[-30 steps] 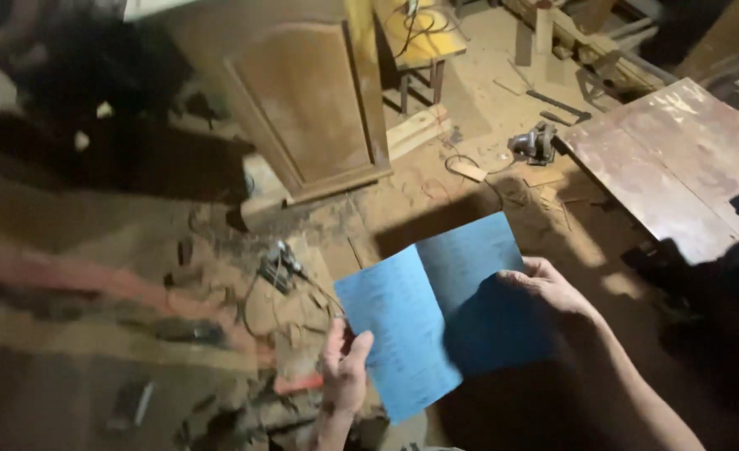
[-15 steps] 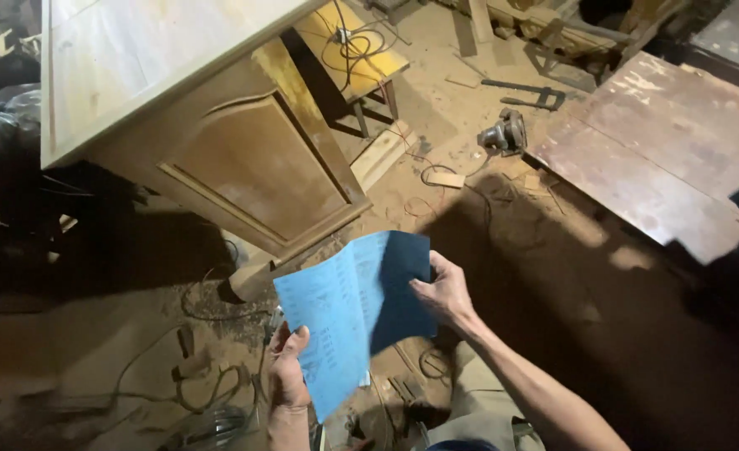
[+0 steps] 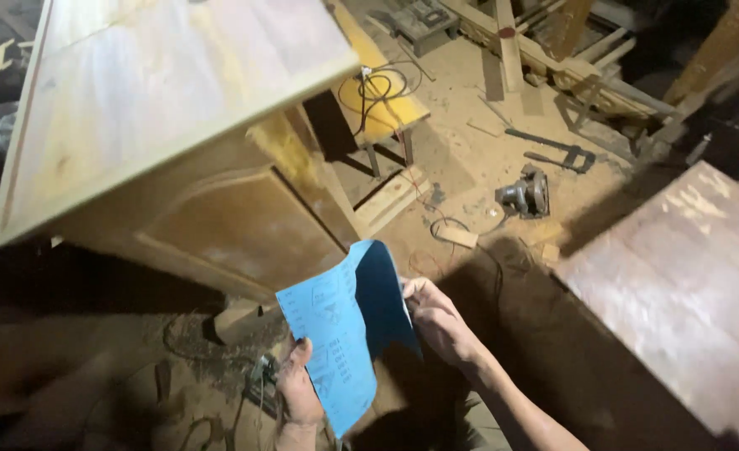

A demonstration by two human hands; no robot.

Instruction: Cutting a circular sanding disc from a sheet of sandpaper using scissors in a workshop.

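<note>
We see both hands holding one blue sheet of sandpaper [image 3: 344,334], folded partway along a crease so that its lit left half faces us and its right half falls into shadow. The left hand [image 3: 298,392] grips the near lower edge of the sheet, thumb on the printed face, fingers closed behind it. The right hand [image 3: 438,321] pinches the right half near its middle edge, fingers curled around the paper. The sheet hangs in the air near us, just in front of the lower corner of a wooden cabinet [image 3: 177,142] that fills the far left. To the right stands a reddish-brown wooden board [image 3: 687,292], partly lit. On the dusty floor [image 3: 470,167] beyond the hands lie a circular saw [image 3: 526,194] with its cord, a small wood block [image 3: 457,236] and, farther off, a dark clamp [image 3: 557,150]. A yellow stool [image 3: 382,100] carrying a coiled cable stands behind the cabinet.
</note>
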